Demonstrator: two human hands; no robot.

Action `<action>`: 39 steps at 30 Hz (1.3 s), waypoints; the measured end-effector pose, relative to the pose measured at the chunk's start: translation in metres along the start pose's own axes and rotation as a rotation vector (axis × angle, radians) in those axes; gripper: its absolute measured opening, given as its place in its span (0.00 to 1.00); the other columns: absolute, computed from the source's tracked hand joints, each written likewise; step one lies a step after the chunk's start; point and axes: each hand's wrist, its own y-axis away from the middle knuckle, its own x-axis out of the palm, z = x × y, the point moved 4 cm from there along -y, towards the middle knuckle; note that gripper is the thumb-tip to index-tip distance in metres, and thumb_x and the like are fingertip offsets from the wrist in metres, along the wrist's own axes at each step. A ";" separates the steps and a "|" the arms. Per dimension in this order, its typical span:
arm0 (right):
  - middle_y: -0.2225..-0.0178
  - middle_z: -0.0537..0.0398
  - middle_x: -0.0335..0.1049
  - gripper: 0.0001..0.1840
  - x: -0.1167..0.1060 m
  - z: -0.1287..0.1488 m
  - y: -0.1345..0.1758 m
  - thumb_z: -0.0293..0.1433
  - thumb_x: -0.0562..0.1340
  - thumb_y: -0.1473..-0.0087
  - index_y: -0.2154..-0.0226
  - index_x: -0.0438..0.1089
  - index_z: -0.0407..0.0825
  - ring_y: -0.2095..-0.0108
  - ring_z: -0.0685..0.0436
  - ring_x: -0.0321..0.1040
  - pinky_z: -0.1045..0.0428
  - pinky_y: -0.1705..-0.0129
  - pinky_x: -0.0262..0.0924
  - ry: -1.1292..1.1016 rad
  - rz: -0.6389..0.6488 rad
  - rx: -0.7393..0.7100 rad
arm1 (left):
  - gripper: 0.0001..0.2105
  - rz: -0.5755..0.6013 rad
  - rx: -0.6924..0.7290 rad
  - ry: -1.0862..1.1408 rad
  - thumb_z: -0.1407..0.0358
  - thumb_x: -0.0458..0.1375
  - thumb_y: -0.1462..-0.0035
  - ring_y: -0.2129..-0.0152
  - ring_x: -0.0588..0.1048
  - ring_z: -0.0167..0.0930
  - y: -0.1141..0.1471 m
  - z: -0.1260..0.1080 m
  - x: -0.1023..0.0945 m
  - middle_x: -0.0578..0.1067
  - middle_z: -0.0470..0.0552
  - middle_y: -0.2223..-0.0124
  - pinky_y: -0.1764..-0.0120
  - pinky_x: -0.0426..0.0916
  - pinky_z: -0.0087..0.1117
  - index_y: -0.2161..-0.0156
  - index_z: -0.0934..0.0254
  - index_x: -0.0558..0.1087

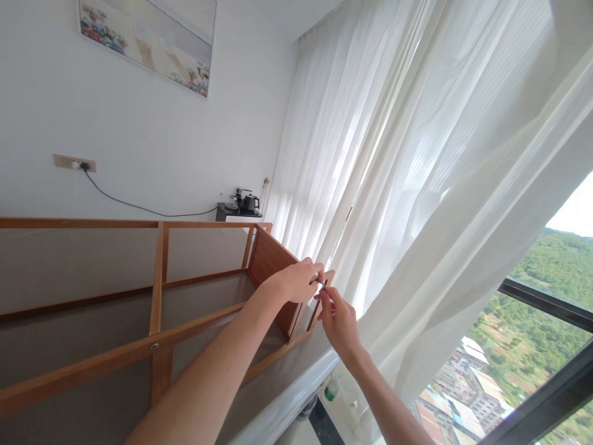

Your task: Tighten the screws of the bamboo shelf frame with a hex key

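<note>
A brown wooden frame (158, 278) with rails, posts and an end panel (273, 259) stretches across the left and middle. Above its right end, my left hand (296, 281) is closed in a pinch. My right hand (340, 318) meets it from the right, thumb and fingertips pressed together. A small, thin metal piece (321, 284) shows between the fingertips of both hands; its exact kind is too small to tell. Fingers partly hide it and the frame's corner behind. A round metal fastener (154, 347) sits in the front rail.
White curtains (393, 154) hang close on the right, beside a window with a dark frame (546, 303). A small black-topped cabinet (227, 214) with a kettle (251, 202) stands by the wall. A cord (139, 207) runs to the socket plate (62, 162). A bottle (332, 388) is below.
</note>
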 end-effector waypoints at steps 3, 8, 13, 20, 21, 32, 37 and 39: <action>0.62 0.52 0.79 0.20 0.001 -0.003 0.001 0.47 0.48 0.28 0.55 0.67 0.53 0.76 0.48 0.75 0.53 0.70 0.69 0.012 -0.007 -0.008 | 0.08 -0.009 -0.007 -0.015 0.65 0.50 0.34 0.67 0.77 0.30 0.000 0.000 0.000 0.71 0.50 0.50 0.64 0.70 0.32 0.54 0.56 0.70; 0.63 0.53 0.79 0.20 0.002 -0.005 0.000 0.46 0.48 0.28 0.57 0.69 0.53 0.77 0.48 0.74 0.54 0.71 0.67 0.040 -0.004 -0.028 | 0.08 -0.022 0.008 -0.025 0.65 0.50 0.35 0.66 0.77 0.31 -0.001 0.001 0.001 0.71 0.50 0.51 0.64 0.69 0.31 0.54 0.55 0.70; 0.66 0.54 0.78 0.20 -0.006 -0.002 -0.001 0.41 0.47 0.27 0.57 0.71 0.52 0.77 0.49 0.73 0.55 0.73 0.62 0.229 -0.042 -0.130 | 0.09 -0.029 0.015 -0.028 0.65 0.50 0.35 0.65 0.77 0.31 -0.002 0.002 0.001 0.72 0.50 0.51 0.64 0.69 0.31 0.54 0.55 0.71; 0.66 0.51 0.78 0.18 -0.017 -0.003 -0.005 0.34 0.48 0.29 0.57 0.74 0.52 0.74 0.48 0.73 0.56 0.74 0.57 0.356 -0.054 -0.212 | 0.09 -0.007 -0.008 -0.018 0.65 0.50 0.35 0.67 0.76 0.30 0.001 -0.001 -0.001 0.72 0.50 0.49 0.65 0.70 0.31 0.54 0.55 0.71; 0.65 0.51 0.78 0.18 -0.017 -0.004 -0.005 0.35 0.49 0.29 0.57 0.74 0.52 0.74 0.48 0.73 0.56 0.74 0.57 0.325 -0.041 -0.194 | 0.09 -0.006 -0.013 -0.016 0.65 0.50 0.35 0.68 0.76 0.30 0.002 -0.001 -0.002 0.72 0.50 0.49 0.65 0.70 0.31 0.54 0.55 0.71; 0.60 0.49 0.81 0.23 0.007 0.018 0.001 0.54 0.56 0.34 0.61 0.64 0.52 0.81 0.49 0.74 0.54 0.79 0.62 -0.538 0.239 0.222 | 0.08 0.007 -0.019 0.029 0.65 0.51 0.34 0.72 0.76 0.26 -0.001 -0.001 -0.001 0.71 0.50 0.48 0.68 0.68 0.29 0.54 0.56 0.71; 0.59 0.49 0.81 0.24 0.005 0.024 0.001 0.55 0.62 0.38 0.61 0.66 0.50 0.81 0.51 0.73 0.55 0.78 0.60 -0.745 0.283 0.325 | 0.08 0.014 -0.013 0.045 0.66 0.50 0.33 0.74 0.76 0.23 -0.002 0.000 0.001 0.71 0.50 0.47 0.67 0.70 0.28 0.53 0.57 0.71; 0.59 0.50 0.81 0.23 0.004 0.026 0.001 0.53 0.65 0.40 0.62 0.66 0.50 0.81 0.52 0.72 0.56 0.78 0.59 -0.784 0.295 0.355 | 0.08 0.025 -0.020 0.057 0.66 0.50 0.33 0.75 0.77 0.23 -0.001 0.000 0.001 0.71 0.50 0.47 0.68 0.70 0.28 0.53 0.56 0.70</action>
